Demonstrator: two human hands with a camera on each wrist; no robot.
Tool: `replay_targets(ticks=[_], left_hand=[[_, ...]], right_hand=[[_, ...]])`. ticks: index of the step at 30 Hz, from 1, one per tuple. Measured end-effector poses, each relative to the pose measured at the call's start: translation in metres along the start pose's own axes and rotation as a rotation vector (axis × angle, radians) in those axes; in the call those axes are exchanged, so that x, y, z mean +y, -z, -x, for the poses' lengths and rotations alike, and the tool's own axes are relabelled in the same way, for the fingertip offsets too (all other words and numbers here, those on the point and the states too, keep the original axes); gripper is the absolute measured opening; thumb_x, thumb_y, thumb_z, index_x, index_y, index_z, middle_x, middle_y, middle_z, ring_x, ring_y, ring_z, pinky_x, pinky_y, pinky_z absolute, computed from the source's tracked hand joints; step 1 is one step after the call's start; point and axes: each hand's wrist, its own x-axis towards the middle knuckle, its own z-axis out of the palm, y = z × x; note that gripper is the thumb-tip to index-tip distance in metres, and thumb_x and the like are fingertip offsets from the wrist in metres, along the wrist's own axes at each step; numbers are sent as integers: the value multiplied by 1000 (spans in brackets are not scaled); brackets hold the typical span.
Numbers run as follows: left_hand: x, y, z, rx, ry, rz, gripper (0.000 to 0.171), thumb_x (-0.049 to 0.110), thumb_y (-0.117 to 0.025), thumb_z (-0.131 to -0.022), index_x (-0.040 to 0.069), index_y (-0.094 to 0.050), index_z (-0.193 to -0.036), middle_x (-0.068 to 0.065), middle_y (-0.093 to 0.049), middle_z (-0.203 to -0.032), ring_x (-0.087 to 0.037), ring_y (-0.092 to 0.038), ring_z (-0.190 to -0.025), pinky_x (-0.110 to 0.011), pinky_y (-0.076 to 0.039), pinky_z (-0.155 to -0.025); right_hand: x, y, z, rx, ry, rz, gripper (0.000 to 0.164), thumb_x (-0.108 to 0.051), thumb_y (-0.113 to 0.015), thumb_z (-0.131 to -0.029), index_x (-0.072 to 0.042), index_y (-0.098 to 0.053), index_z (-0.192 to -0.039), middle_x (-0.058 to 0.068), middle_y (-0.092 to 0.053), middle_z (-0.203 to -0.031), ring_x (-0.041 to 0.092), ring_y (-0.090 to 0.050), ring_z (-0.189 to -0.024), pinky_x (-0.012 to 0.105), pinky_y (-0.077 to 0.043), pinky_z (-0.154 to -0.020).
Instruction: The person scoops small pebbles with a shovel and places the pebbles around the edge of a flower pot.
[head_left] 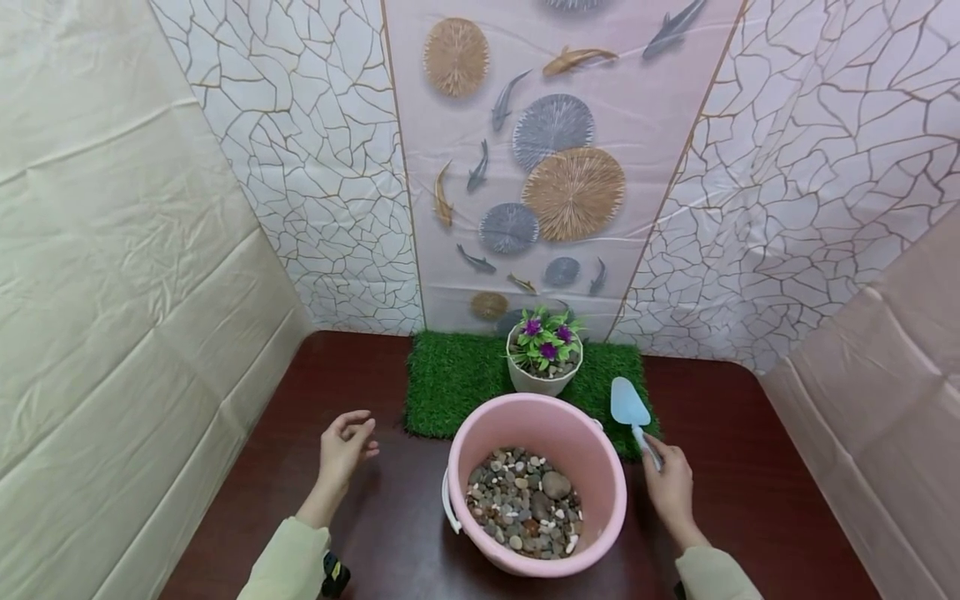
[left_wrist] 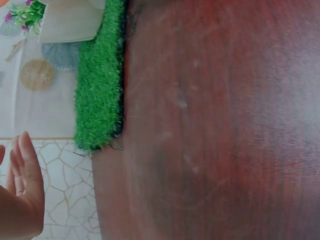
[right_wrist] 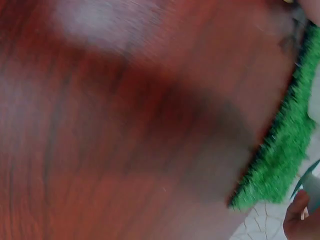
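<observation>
My right hand grips the handle of a light blue trowel, its blade pointing away over the edge of the grass mat. In the right wrist view, part of that hand and of the trowel show at the lower right edge. A pink bucket stands between the hands, with pebbles of mixed colours in its bottom. To the bucket's left, my left hand is held above the table with relaxed, slightly bent fingers and nothing in it; the left wrist view shows its fingers loosely extended.
Behind the bucket, a white pot of purple flowers and green leaves stands on a green grass mat. The white bucket handle hangs down on the left. Patterned cloth covers the back wall, and the dark red-brown table extends to both sides.
</observation>
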Motion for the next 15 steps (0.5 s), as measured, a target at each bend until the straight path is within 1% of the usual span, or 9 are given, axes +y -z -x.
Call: replay_targets(ticks=[1,3,5,7,8,12,15], left_hand=[[-1,0,0,20,-26,4,26,3,-60,-91,-6,-52,-114,10,-60,-65,-8,-61,-53,-26,-59,-55],[-3,0,-1,61,-74,17,22,0,-59,-90,-5,-54,-110,10,-60,-65,-8,-61,-52,-25,-59,-54],[-4,0,-2,96,-108,37,18,-4,-59,-88,-2,-56,-106,10,-60,-64,-8,-60,-51,-24,-58,-52],[-4,0,-3,114,-130,42,17,-5,-58,-88,2,-57,-103,10,-60,-64,-8,-60,-50,-23,-58,-51],[-4,0,-3,120,-135,43,17,-6,-58,-88,3,-57,-102,10,-60,-64,-7,-60,-50,-22,-58,-51],[-6,0,-5,122,-155,16,18,-5,-58,-88,3,-57,-103,11,-60,-63,-7,-60,-50,-22,-58,-51],[-9,-1,-5,116,-174,-6,18,-5,-58,-88,2,-57,-105,11,-59,-63,-8,-61,-50,-23,-58,-51]], right_hand=[[1,-3,1,5,-8,6,29,-5,-55,-93,5,-61,-119,28,-56,-96,39,-56,-83,50,-48,-66],[3,-10,3,9,-31,14,30,-6,-53,-94,6,-60,-120,28,-54,-97,40,-55,-84,54,-47,-68],[5,-15,4,8,-45,24,31,-6,-52,-94,6,-59,-122,29,-53,-97,41,-55,-84,56,-47,-69],[7,-19,5,-4,-49,31,31,-7,-51,-95,6,-58,-122,29,-52,-98,42,-54,-85,57,-46,-70],[8,-21,5,-13,-50,36,31,-7,-51,-95,6,-58,-122,29,-52,-98,42,-54,-85,56,-46,-71],[12,-27,4,-46,-51,54,31,-8,-50,-95,6,-57,-122,29,-51,-99,42,-54,-86,56,-45,-71],[15,-30,5,-43,-36,65,31,-7,-51,-95,7,-58,-121,30,-52,-98,44,-54,-87,57,-46,-71]])
